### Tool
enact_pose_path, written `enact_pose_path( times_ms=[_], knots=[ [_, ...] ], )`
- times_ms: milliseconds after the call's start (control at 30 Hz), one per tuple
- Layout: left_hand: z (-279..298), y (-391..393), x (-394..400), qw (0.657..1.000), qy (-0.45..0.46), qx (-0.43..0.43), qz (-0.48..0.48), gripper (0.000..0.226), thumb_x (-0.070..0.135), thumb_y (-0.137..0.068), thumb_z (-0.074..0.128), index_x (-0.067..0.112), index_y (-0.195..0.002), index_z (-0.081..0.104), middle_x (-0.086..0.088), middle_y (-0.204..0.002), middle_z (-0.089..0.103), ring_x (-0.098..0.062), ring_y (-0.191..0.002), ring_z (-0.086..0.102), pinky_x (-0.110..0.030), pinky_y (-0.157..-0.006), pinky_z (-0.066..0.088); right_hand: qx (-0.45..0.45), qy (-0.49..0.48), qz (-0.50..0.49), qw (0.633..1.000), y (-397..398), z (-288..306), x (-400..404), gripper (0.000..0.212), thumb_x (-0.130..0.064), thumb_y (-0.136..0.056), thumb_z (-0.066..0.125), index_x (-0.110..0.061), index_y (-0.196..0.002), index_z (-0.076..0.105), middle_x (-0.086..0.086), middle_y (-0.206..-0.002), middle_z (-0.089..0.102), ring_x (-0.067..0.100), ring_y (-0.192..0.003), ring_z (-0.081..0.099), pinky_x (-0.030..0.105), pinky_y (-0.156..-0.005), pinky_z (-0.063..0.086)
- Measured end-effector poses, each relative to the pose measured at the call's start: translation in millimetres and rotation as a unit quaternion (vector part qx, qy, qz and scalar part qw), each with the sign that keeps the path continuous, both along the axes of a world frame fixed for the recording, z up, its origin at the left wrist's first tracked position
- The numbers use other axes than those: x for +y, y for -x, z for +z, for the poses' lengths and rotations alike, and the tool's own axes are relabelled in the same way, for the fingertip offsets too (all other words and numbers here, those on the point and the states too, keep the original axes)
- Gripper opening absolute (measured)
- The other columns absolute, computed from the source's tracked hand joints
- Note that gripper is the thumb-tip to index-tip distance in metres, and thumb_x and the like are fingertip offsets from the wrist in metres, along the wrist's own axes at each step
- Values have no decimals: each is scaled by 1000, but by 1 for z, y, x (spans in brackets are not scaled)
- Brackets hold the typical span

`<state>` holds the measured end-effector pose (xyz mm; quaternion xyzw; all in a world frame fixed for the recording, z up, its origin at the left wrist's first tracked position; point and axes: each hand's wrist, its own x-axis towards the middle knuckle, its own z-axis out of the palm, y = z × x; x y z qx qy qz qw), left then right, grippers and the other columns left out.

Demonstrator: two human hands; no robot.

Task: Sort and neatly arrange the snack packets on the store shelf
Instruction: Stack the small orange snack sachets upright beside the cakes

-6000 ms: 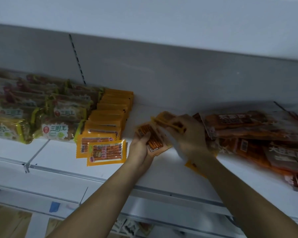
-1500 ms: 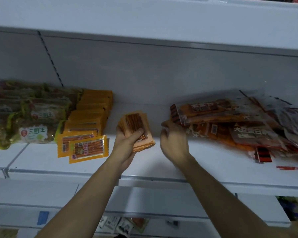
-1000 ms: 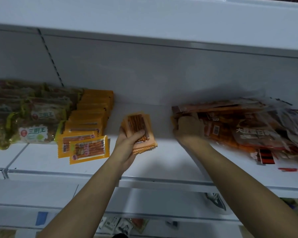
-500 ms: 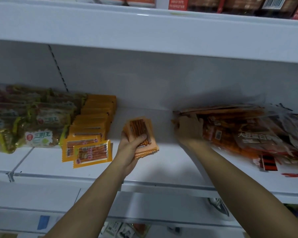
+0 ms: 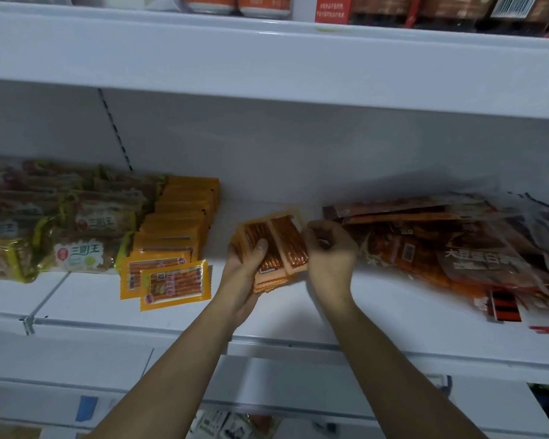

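L hand grips orange pkt stack, R hand adds one

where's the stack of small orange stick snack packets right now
In the head view, the stack of small orange stick snack packets is mid-shelf, gripped in the left hand, between the yellow packet row and the heap of large brown bags.

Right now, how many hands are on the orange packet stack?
2. The left hand grips the orange packet stack from below, thumb on top; the right hand pinches its right edge. None hidden.
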<state>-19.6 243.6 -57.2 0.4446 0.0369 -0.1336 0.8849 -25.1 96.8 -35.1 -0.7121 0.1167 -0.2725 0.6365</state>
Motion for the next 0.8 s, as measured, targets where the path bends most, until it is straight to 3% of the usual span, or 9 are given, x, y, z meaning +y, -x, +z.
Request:
enact_pose_path(
  times_ms=[67, 200, 300, 367, 433, 567, 667, 733, 800],
  knots=[
    [3, 3, -1, 1000, -1, 1, 2, 75, 34, -83, 78, 25, -148, 41, -17, -138, 62, -40, -120, 65, -65, -91, 55, 5, 43, 3, 999, 1, -7, 14, 12, -20, -88, 75, -29, -88, 67, -14, -84, 71, 6, -76, 69, 37, -72, 58],
    [6, 6, -1, 1000, -18, -8, 23, 64, 24, -87, 76, 18, -144, 48, -24, -133, 61, -38, -109, 66, -38, -63, 58, 25, 118, 0, 993, 8, -13, 35, 16, -43, -84, 73, -33, -92, 64, -13, -88, 66, 7, -83, 63, 40, -75, 56],
    [11, 15, 0, 999, 41, 14, 34, 48, 22, -90, 67, 15, -136, 57, -18, -119, 68, -35, -107, 69, -43, -76, 58, 36, 24, 41, 998, 14, -19, 31, 42, -57, -75, 71, -37, -110, 60, -11, -106, 63, 8, -98, 63, 36, -84, 57],
    [16, 23, 0, 996, 81, 2, 27, 47, 23, -91, 68, 13, -136, 57, -16, -116, 69, -33, -109, 69, -44, -80, 58, 45, -69, 156, 984, 20, -19, 29, 53, -52, -77, 75, -33, -123, 56, -5, -112, 69, 13, -103, 69, 36, -86, 59],
    [19, 29, -1, 997, 65, -20, 37, 56, 24, -91, 70, 7, -141, 51, -18, -121, 65, -34, -113, 65, -43, -82, 58, 51, -145, 238, 959, 24, -15, 33, 54, -41, -80, 75, -24, -128, 56, -1, -110, 74, 16, -102, 73, 32, -81, 60],
    [23, 32, 3, 996, 29, -57, 66, 50, 20, -94, 68, 4, -139, 51, -20, -123, 66, -37, -119, 64, -50, -98, 53, 64, -236, 286, 927, 25, -4, 45, 72, -41, -68, 86, -10, -127, 60, 14, -114, 74, 30, -105, 73, 41, -82, 61],
    [30, 32, 19, 994, -31, -74, 68, 42, 13, -92, 66, 6, -132, 56, -15, -115, 71, -33, -113, 68, -39, -89, 59, 62, -201, 284, 935, 21, -2, 45, 53, -27, -76, 83, -8, -120, 61, 15, -106, 75, 35, -92, 74, 51, -73, 61],
    [37, 30, 36, 992, -70, -72, 71, 45, 7, -89, 68, 10, -132, 55, -14, -116, 72, -31, -110, 70, -37, -86, 60, 37, -155, 283, 946, 15, 0, 41, 43, -15, -80, 83, -11, -116, 61, 7, -102, 76, 27, -86, 75, 43, -67, 61],
    [43, 25, 57, 989, -121, -51, 69, 48, 17, -87, 74, 18, -132, 55, -12, -117, 73, -29, -108, 71, -46, -96, 56, 2, -78, 279, 957, 11, 3, 35, 43, -7, -80, 84, -18, -114, 60, 0, -105, 74, 22, -92, 75, 36, -70, 60]
  ],
)
